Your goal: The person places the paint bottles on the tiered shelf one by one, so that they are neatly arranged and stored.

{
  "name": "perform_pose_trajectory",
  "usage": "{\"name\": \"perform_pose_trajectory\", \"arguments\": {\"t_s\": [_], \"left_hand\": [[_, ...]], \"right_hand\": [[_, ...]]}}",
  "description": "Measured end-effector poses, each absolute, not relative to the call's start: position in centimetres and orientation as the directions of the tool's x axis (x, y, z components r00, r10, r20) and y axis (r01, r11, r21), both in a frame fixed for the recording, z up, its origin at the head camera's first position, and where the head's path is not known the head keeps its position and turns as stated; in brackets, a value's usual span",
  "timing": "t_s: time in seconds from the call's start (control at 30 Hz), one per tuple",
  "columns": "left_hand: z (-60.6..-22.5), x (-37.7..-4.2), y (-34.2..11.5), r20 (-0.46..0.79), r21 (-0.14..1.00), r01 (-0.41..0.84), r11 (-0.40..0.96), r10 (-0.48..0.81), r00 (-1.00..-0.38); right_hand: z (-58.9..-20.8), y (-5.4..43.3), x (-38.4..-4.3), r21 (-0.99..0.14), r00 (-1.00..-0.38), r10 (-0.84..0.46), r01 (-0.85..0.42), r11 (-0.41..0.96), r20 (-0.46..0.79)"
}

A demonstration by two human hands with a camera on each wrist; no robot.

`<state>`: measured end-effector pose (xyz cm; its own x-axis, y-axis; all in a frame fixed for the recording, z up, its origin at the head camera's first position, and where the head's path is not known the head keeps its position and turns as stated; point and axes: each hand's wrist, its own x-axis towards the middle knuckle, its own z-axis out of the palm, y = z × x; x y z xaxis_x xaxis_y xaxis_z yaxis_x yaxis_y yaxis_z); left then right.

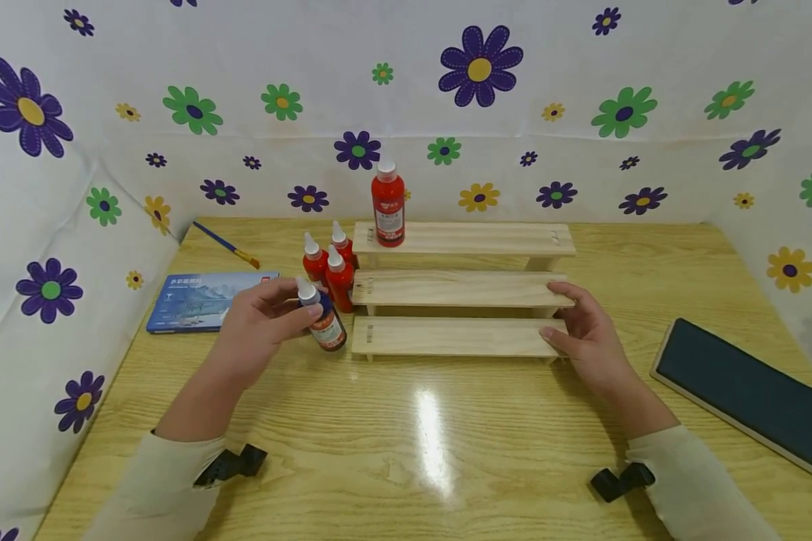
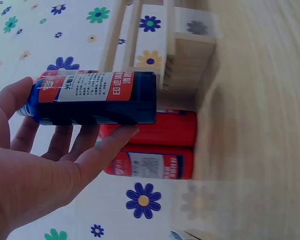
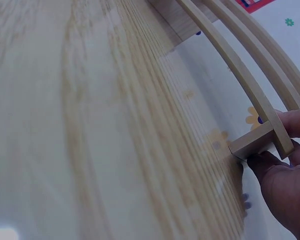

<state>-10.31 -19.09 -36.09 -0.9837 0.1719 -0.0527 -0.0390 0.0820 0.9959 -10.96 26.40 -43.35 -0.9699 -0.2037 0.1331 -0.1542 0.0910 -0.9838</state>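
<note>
My left hand (image 1: pixel 259 319) grips a small dark blue ink bottle (image 1: pixel 328 329) with a pale pointed cap, thumb on one side and fingers on the other. In the left wrist view this blue bottle (image 2: pixel 97 100) shows a red and white label. The bottle is tilted, left of a three-step wooden rack (image 1: pixel 456 336). At the rack's right end, my right hand (image 1: pixel 585 334) holds it, with the thumb at the lowest step and fingers at the middle one. Several red bottles (image 1: pixel 340 282) stand close against the rack's left end. Another red bottle (image 1: pixel 389 207) stands on the top step.
A blue box (image 1: pixel 192 300) with a mountain picture lies at the left, partly behind my left hand. Behind it lies a paintbrush (image 1: pixel 226 244). A dark, pale-edged slab (image 1: pixel 751 398) lies at the right. Flower-patterned cloth (image 1: pixel 406 113) surrounds the wooden table (image 1: pixel 352 451).
</note>
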Motion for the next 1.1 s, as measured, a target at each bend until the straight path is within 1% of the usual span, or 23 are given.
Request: {"name": "perform_pose_trajectory", "arguments": {"t_s": [0.27,0.5,0.63,0.77,0.9,1.0,1.1], "left_hand": [[-34.0,-10.6,-17.8,-0.033,0.997,-0.016,0.082,0.207,-0.978],[-33.2,-11.6,-16.1,0.005,1.000,0.010,0.019,0.252,-0.968],[-32.9,-12.1,-14.8,0.016,1.000,0.014,-0.008,0.273,-0.962],[-32.5,-12.6,-13.3,0.037,0.999,0.041,0.006,0.296,-0.954],[-31.8,-13.2,-11.7,0.076,0.997,0.074,-0.017,0.343,-0.936],[-31.2,-13.7,-10.5,0.087,0.996,0.075,-0.048,0.374,-0.923],[-30.6,-14.3,-9.2,0.068,0.998,0.059,-0.035,0.390,-0.918]], "right_hand": [[-43.5,26.5,-10.9,-0.984,-0.971,-0.202,-0.149,0.096,0.127],[-43.4,26.5,-10.9,-0.982,-0.971,-0.202,-0.155,0.108,0.131],[-43.4,26.5,-10.9,-0.981,-0.969,-0.207,-0.159,0.111,0.133],[-43.4,26.4,-11.0,-0.981,-0.967,-0.214,-0.161,0.109,0.135],[-43.4,26.4,-11.0,-0.981,-0.967,-0.216,-0.162,0.109,0.136],[-43.4,26.4,-11.0,-0.981,-0.968,-0.213,-0.162,0.110,0.136],[-43.3,26.4,-11.0,-0.981,-0.969,-0.206,-0.161,0.111,0.135]]}}
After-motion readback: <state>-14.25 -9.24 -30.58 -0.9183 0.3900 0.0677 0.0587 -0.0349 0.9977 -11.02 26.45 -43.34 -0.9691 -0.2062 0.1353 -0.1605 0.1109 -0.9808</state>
